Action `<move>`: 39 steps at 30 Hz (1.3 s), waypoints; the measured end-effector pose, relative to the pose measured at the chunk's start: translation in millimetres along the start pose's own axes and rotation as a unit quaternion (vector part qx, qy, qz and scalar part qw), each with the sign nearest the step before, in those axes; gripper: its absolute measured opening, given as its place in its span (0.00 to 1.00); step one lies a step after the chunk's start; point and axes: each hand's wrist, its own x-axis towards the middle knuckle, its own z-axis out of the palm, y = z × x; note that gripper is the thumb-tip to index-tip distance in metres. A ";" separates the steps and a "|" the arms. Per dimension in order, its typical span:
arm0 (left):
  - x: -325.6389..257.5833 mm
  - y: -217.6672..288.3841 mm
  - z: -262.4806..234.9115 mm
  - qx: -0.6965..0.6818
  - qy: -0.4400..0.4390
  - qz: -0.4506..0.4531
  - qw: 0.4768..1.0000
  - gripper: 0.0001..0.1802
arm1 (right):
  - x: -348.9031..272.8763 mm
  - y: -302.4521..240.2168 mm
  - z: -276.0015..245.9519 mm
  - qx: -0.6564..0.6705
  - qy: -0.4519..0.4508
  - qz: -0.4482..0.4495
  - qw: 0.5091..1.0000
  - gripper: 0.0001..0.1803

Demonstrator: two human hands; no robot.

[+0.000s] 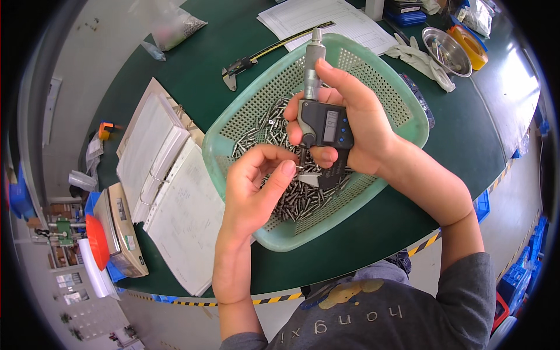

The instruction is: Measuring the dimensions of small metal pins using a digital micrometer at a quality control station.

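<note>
My right hand point(364, 111) is wrapped round a digital micrometer point(317, 118), its thumb up on the silver thimble and its fingers round the dark body with the small display. The measuring jaws point down toward my left hand point(249, 189), whose thumb and forefinger are pinched together right at the gap. A small metal pin point(300, 168) shows there at the fingertips, mostly hidden. Both hands are above a pale green perforated plastic basket point(373, 61), which holds a heap of small metal pins point(297, 204).
A caliper point(251, 60) and printed sheets point(326, 20) lie beyond the basket. To the left are an open ring binder point(181, 216) and a scale point(119, 227) with a red pan. At the far right sit white gloves point(423, 61), a metal bowl point(446, 49) and orange tape point(469, 49).
</note>
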 end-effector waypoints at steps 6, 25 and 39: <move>-1.5 0.2 -1.5 -0.022 -0.014 -0.042 0.999 0.08 | 0.0 0.8 1.2 -0.036 0.001 -0.024 0.999 0.32; -2.4 3.0 -0.1 -0.026 -0.009 -0.023 0.999 0.07 | 0.4 -1.8 1.8 0.028 0.002 0.014 1.000 0.31; -2.9 8.8 -4.4 0.010 -0.022 0.001 1.000 0.09 | 0.8 1.5 3.4 -0.024 0.009 -0.005 1.000 0.32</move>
